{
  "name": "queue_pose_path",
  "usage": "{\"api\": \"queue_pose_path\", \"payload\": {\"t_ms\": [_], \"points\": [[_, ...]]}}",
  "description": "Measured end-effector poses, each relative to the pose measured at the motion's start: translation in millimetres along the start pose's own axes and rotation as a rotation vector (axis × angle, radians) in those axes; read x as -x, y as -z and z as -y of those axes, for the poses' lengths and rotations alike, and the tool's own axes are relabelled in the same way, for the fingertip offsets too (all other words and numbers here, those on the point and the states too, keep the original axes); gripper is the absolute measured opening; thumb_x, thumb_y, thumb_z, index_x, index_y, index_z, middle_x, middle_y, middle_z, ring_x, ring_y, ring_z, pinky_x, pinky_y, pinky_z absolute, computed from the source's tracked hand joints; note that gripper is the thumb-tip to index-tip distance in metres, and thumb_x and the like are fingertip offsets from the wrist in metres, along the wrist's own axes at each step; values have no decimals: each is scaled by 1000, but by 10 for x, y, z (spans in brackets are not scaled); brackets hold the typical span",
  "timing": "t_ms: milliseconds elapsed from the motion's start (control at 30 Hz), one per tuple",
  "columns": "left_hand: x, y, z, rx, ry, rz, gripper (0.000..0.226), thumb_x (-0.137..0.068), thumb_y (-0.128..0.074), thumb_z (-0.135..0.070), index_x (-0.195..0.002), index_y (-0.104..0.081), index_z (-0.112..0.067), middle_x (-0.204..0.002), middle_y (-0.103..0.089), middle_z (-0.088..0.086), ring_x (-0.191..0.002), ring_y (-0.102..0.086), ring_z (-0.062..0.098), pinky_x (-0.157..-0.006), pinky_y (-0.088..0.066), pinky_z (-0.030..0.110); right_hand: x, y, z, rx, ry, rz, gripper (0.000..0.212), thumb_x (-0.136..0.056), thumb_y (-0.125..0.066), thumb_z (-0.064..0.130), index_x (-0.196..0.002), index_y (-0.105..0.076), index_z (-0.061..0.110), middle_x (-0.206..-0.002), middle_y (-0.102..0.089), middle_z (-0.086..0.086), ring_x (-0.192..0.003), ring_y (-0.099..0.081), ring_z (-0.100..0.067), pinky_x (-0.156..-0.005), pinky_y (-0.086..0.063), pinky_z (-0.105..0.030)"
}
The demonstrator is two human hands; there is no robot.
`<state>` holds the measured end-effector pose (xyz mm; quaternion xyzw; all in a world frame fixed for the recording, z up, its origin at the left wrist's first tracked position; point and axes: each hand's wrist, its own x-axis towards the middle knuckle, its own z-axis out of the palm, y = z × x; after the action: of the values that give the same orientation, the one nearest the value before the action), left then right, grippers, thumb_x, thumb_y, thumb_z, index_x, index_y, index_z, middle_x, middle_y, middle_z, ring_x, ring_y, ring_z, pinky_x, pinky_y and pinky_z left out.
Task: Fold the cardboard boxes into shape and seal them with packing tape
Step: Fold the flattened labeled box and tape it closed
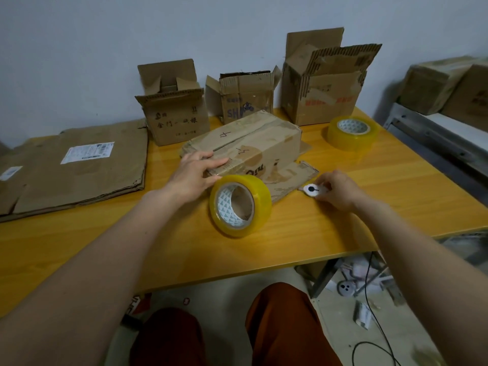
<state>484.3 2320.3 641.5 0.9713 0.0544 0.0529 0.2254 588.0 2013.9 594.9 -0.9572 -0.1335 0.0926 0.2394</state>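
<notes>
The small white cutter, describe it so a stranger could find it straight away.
On the yellow table, look right of the tape roll standing on edge near the front. The right hand pinches the small white cutter there; it alone is white with a black dot.

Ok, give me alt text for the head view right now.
A person's left hand rests on a folded cardboard box on a yellow table, while the right hand holds a small white cutter. A tape roll stands on edge in front; three open boxes stand behind.

Flattened cardboard cut off at left edge; right hand hiding most of small white tool.
</notes>
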Motion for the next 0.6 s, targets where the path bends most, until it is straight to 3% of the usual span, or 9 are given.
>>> {"api": "queue_pose_path", "payload": {"t_ms": [67,133,233,300,367,433,500,600], "points": [[14,-21,4,13,-3,-19,50,-92,-59,-25,-138,-46,-38,-151,-33,-1,-140,-19,24,-115,-18,47,74,19,55,-207,-31,14,19,-85,-69,10,-100,-58,8,-97,-59,-11,-81,-55,-22,-64,-43,-31],[31,-39,12,29,-5,-33,50,-92,-59,-23,-138,-46,-37,-151,-32,-1,-140,-18,24,-116,-17,48,161,27,174,-500,-32,-3,12,-85,-67,7,-91,-57,7,-87,-60,-8,-69,-54,-16,-60,-45,-24],[37,-64,23,44,-7,-60,50,-91,-60,-23,-138,-46,-36,-151,-33,-1,-141,-19,24,-116,-17,47,277,-55,507,-1020,-8,116,11,-95,-52,8,-104,-55,2,-90,-65,-13,-74,-64,-18,-68,-57,-27],[42,-78,39,54,-13,-75,50,-90,-61,-24,-137,-47,-37,-151,-33,-2,-141,-20,23,-116,-17,47,363,-172,778,-1191,-17,228,14,-100,-43,11,-108,-52,4,-88,-65,-14,-72,-64,-20,-68,-57,-29],[55,-83,58,87,-3,-92,50,-88,-63,-25,-135,-49,-37,-152,-32,-1,-141,-20,24,-116,-18,47,445,-276,1000,-1176,-7,280,15,-102,-41,15,-108,-51,6,-85,-59,-11,-64,-56,-17,-63,-51,-30],[77,-91,71,138,59,-127,51,-84,-68,-28,-132,-53,-38,-154,-26,1,-141,-17,26,-116,-17,47,505,-334,1131,-1089,45,310,17,-101,-42,17,-111,-51,7,-88,-57,-11,-69,-53,-19,-69,-48,-36],[91,-92,79,190,133,-155,55,-78,-73,-32,-129,-56,-39,-154,-23,2,-140,-16,27,-114,-17,46,567,-329,1209,-974,111,321,18,-101,-43,18,-112,-52,7,-93,-59,-13,-79,-56,-25,-76,-51,-43],[98,-81,85,330,228,-154,66,-71,-80,-34,-131,-53,-40,-153,-19,-1,-140,-17,27,-114,-20,44,645,-261,1305,-805,191,303,18,-100,-44,18,-111,-48,4,-89,-60,-13,-78,-59,-26,-73,-55,-42]]}}
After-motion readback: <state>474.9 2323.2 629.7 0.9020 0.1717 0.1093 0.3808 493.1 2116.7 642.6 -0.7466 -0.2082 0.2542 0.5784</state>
